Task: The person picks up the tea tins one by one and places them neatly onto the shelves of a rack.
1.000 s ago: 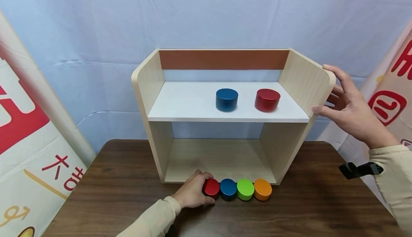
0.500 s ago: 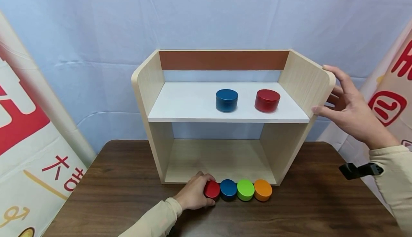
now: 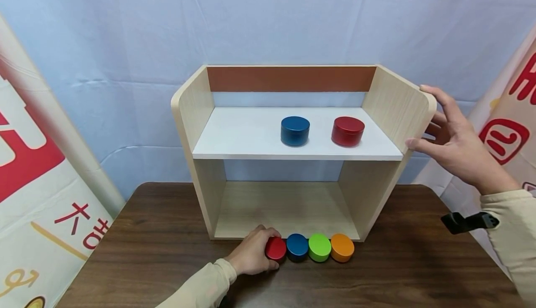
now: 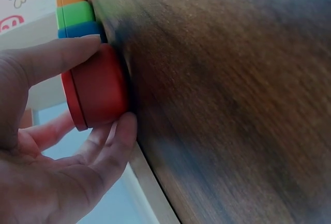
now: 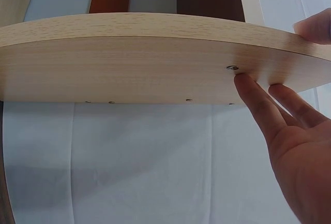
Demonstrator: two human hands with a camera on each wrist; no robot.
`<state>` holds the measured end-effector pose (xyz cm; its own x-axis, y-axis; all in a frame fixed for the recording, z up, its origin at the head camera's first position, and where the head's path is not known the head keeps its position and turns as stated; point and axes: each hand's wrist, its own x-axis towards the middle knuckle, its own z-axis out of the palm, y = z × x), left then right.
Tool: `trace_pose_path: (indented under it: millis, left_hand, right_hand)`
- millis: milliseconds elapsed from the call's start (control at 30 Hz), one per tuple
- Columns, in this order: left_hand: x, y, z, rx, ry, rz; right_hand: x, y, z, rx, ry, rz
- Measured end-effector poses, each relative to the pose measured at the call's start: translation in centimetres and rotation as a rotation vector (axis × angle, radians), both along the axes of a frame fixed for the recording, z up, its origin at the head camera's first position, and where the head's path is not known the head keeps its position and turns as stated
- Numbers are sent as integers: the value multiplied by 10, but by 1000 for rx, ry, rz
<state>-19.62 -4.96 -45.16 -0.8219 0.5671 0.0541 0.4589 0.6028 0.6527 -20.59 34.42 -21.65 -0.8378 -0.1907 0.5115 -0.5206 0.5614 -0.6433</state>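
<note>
In the head view my left hand (image 3: 252,251) grips a small red round tin (image 3: 276,248) on the dark wooden table. The left wrist view shows the thumb on one side of this lidded red tin (image 4: 101,87) and the fingers on the other. It stands at the left end of a row, beside a blue tin (image 3: 297,246), a green tin (image 3: 319,247) and an orange tin (image 3: 342,247). My right hand (image 3: 462,147) holds the right side panel of a two-tier wooden shelf (image 3: 404,96), thumb at its front edge and fingers against its outer face (image 5: 155,69).
On the white upper board (image 3: 238,133) stand another blue tin (image 3: 295,131) and another red tin (image 3: 348,131). The row of tins lies along the front of the shelf's bottom board (image 3: 280,205). A pale blue cloth (image 3: 268,15) hangs behind; printed banners (image 3: 37,205) flank the table (image 3: 167,233).
My left hand has shifted very slightly right and toward me at the red tin. The right hand keeps its place on the shelf panel.
</note>
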Motion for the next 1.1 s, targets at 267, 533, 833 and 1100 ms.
trace_pose_path:
  millis: [267,533,833,1100]
  left_hand:
    - [4,-6,7,9,-26,-2]
    - [13,-12,27,2,-38,5]
    - [24,-22,61,8,-15,-21]
    - [32,-30,97,1,37,-17]
  right_hand:
    - [0,0,0,0,2,12]
    - [0,0,0,-2,0,11]
    - [0,0,-1,-3,-2,10]
    - [0,0,-1,-4,2,9]
